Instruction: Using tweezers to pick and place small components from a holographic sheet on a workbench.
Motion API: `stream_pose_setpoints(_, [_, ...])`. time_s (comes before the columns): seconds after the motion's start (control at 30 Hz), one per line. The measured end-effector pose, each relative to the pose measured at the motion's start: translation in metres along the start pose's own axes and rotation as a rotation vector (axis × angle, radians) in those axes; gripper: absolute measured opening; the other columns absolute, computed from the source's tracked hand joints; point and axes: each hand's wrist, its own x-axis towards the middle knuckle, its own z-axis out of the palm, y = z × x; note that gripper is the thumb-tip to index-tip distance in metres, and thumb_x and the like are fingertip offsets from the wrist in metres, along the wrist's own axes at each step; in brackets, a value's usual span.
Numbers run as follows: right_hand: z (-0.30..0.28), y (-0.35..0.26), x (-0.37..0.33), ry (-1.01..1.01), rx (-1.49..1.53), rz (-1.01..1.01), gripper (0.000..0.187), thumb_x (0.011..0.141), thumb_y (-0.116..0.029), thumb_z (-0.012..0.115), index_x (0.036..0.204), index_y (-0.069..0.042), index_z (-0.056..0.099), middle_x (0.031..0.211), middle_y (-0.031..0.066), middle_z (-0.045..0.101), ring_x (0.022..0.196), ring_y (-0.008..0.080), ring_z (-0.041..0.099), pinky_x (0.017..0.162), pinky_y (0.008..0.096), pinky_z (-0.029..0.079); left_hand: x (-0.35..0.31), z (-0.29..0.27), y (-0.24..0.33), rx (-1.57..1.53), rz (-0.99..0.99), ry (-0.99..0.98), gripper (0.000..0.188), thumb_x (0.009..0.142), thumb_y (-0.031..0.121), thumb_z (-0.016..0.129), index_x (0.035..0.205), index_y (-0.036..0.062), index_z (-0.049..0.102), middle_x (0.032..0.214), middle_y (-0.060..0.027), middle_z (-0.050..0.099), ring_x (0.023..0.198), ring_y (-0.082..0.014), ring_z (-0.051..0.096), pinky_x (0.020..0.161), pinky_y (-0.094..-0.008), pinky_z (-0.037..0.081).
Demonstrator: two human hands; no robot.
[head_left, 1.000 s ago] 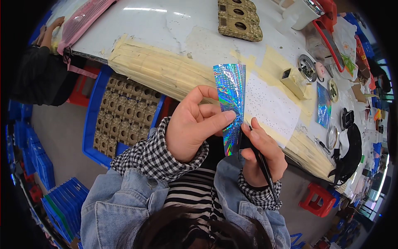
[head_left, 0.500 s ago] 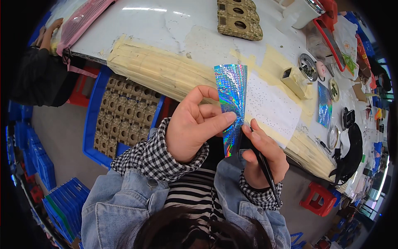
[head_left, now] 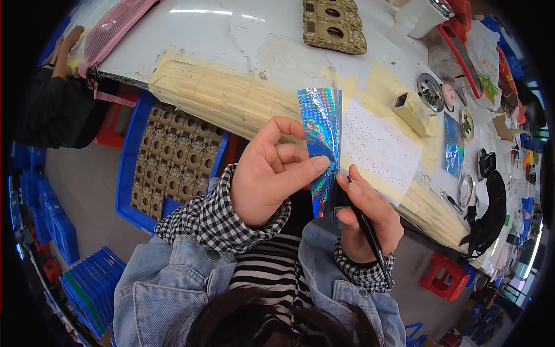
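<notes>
A strip of shiny blue holographic sticker sheet (head_left: 321, 124) is held up in front of me, slightly bent, its colours shifting with the light. My left hand (head_left: 272, 179) pinches its left side, thumb on the front face. At the strip's right edge, close to that thumb, are the fingertips of my right hand (head_left: 370, 217). This hand is closed round slim black tweezers (head_left: 368, 228), whose tapered end points down toward my sleeve. What the fingertips touch at the edge is too small to make out. Behind the strip lies a white sheet with rows of small dark dots (head_left: 378, 150).
Camouflage-patterned cases (head_left: 334, 32) stand at the table's far side. A blue crate (head_left: 130, 173) of similar pieces is at lower left. To the right are a small taped box (head_left: 415, 115), another holographic sheet (head_left: 454, 144) and round dishes (head_left: 430, 92). A co-worker's arm (head_left: 63, 58) shows far left.
The strip has tilted slightly, so its reflections differ. Both my hands keep almost the same place and grip. The co-worker's arm at far left has shifted a little.
</notes>
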Motion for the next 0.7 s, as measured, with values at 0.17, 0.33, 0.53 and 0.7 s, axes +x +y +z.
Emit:
stream_pose_setpoints(0.17, [0.0012, 0.0010, -0.0007, 0.011, 0.019, 0.016, 0.043, 0.077, -0.011, 0.072, 0.116, -0.006, 0.054, 0.107, 0.0157, 0.064, 0.102, 0.0302, 0.062, 0.095, 0.0467, 0.046, 0.0004, -0.0018, -0.0023, -0.003, -0.007, -0.002, 0.034, 0.085, -0.005, 0.059, 0.111, 0.0012, 0.038, 0.093, -0.0127, 0.066, 0.088, -0.0131, 0.063, 0.079, -0.0242, 0.050])
stream_pose_setpoints(0.33, [0.0023, 0.0028, -0.0020, 0.035, 0.026, 0.009, 0.040, 0.080, -0.018, 0.069, 0.115, -0.006, 0.054, 0.107, 0.0156, 0.065, 0.102, 0.0297, 0.063, 0.095, 0.0468, 0.046, 0.0008, 0.0000, -0.0025, -0.066, -0.085, 0.020, 0.034, 0.086, -0.001, 0.059, 0.113, 0.0021, 0.038, 0.090, -0.0095, 0.065, 0.081, -0.0105, 0.061, 0.072, -0.0223, 0.049])
stream_pose_setpoints(0.53, [0.0050, 0.0057, -0.0052, 0.068, 0.074, 0.017, 0.041, 0.082, -0.022, 0.067, 0.117, -0.008, 0.054, 0.108, 0.0156, 0.065, 0.102, 0.0295, 0.063, 0.095, 0.0471, 0.045, 0.0026, 0.0021, -0.0025, -0.099, -0.157, 0.033, 0.034, 0.087, 0.002, 0.060, 0.114, 0.0034, 0.039, 0.087, -0.0066, 0.064, 0.076, -0.0086, 0.059, 0.068, -0.0211, 0.048])
stream_pose_setpoints(0.7, [0.0037, 0.0063, -0.0040, 0.045, 0.049, -0.014, 0.042, 0.080, -0.021, 0.069, 0.116, -0.006, 0.055, 0.108, 0.0167, 0.064, 0.102, 0.0294, 0.063, 0.094, 0.0466, 0.046, 0.0015, 0.0006, -0.0035, -0.121, -0.156, 0.029, 0.034, 0.087, 0.001, 0.060, 0.114, 0.0035, 0.039, 0.090, -0.0084, 0.065, 0.079, -0.0105, 0.061, 0.069, -0.0221, 0.050])
